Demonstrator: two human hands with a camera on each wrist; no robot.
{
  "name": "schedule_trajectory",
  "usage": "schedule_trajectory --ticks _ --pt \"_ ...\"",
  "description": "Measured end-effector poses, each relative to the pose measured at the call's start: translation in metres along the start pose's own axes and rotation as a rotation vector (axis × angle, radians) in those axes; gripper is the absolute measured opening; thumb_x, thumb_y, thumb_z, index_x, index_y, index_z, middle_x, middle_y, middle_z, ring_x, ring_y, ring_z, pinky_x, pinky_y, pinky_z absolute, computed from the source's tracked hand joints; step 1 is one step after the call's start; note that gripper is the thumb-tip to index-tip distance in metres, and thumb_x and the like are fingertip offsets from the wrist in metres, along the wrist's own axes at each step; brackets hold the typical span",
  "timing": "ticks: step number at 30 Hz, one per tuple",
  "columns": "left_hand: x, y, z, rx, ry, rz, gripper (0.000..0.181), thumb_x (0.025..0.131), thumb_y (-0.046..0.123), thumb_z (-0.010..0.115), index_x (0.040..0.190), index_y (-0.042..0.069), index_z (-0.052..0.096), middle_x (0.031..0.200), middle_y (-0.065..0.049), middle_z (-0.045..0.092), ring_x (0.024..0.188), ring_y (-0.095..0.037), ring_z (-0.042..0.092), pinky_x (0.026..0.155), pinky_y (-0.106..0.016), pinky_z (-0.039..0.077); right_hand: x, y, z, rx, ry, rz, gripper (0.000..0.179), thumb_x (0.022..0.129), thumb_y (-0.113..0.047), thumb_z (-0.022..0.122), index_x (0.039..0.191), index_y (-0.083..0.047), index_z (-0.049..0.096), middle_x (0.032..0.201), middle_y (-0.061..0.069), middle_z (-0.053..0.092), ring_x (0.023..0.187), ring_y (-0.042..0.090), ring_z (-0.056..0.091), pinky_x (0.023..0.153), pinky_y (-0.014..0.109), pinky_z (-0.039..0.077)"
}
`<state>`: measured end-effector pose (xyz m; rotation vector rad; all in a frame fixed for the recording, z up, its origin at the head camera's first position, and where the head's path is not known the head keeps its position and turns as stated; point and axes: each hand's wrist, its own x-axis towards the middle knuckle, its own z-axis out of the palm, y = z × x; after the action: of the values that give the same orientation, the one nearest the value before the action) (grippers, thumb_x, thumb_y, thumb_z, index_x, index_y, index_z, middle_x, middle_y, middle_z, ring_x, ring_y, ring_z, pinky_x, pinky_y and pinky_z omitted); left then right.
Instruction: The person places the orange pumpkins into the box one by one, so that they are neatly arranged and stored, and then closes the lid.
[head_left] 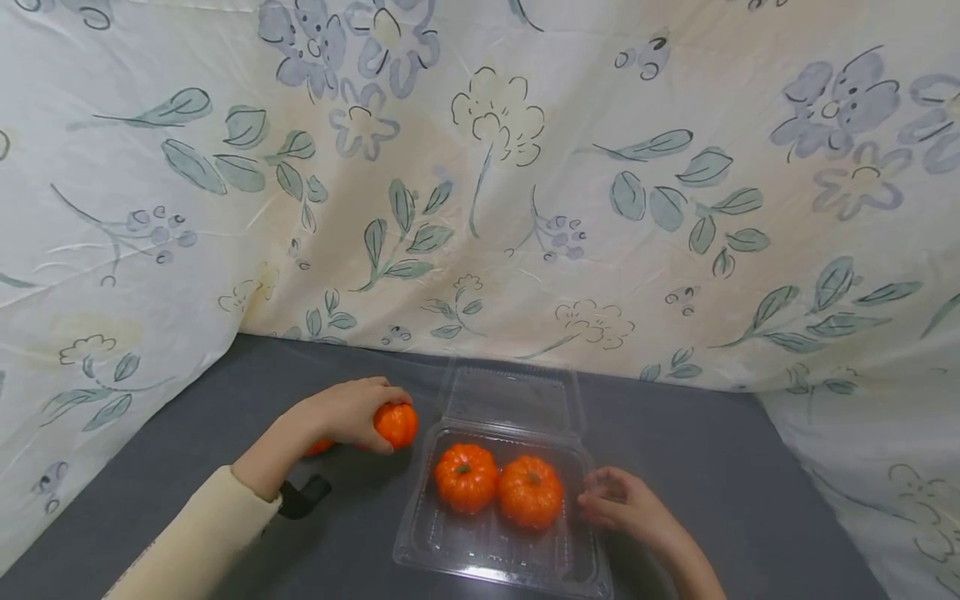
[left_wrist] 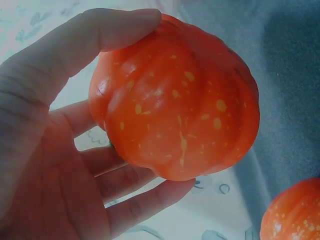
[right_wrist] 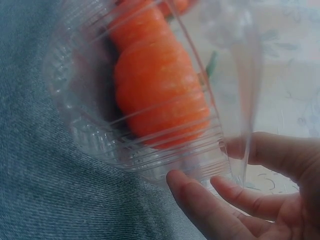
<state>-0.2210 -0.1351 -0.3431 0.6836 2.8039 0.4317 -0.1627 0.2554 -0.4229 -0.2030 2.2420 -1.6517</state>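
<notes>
My left hand point(head_left: 352, 412) grips a small orange pumpkin point(left_wrist: 175, 100) at the left of a clear plastic container point(head_left: 487, 575). Its thumb lies over one side of the ribbed, yellow-flecked pumpkin, with the fingers curled along another. Inside the container sit two more orange pumpkins, one on the left point(head_left: 466, 477) and one on the right point(head_left: 531, 492), side by side with stems showing. At the container's right edge, my right hand point(head_left: 630, 504) holds the rim loosely, the thumb at the rim and the fingertips against the ribbed outer wall in the right wrist view.
Another orange pumpkin point(head_left: 318, 447) lies on the dark grey table cloth point(head_left: 345, 542), partly hidden behind my left wrist. The container's hinged lid point(head_left: 510, 398) lies folded back, away from me. A flower-printed curtain point(head_left: 480, 208) encloses the back and sides.
</notes>
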Motion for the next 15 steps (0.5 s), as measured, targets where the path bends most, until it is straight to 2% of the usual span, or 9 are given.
schedule_trajectory --ticks 9,15 --pt "-0.001 0.012 -0.003 0.006 0.020 0.022 0.053 0.065 0.028 0.077 0.115 0.022 0.060 0.099 0.004 0.053 0.084 -0.015 0.051 0.071 -0.035 0.045 0.000 0.001 -0.001 -0.010 0.003 0.002 0.041 0.086 -0.009 0.063 0.111 0.017 0.043 0.090 0.011 0.062 0.084 0.023 0.064 0.073 0.033 0.054" --pt "-0.005 0.020 -0.004 0.007 0.039 0.073 0.051 0.067 0.031 0.076 0.114 0.024 0.059 0.099 0.005 0.053 0.084 -0.014 0.051 0.071 -0.033 0.044 -0.001 -0.001 0.001 -0.010 0.011 0.005 0.042 0.085 -0.009 0.063 0.110 0.017 0.043 0.091 0.011 0.062 0.083 0.022 0.064 0.073 0.032 0.054"
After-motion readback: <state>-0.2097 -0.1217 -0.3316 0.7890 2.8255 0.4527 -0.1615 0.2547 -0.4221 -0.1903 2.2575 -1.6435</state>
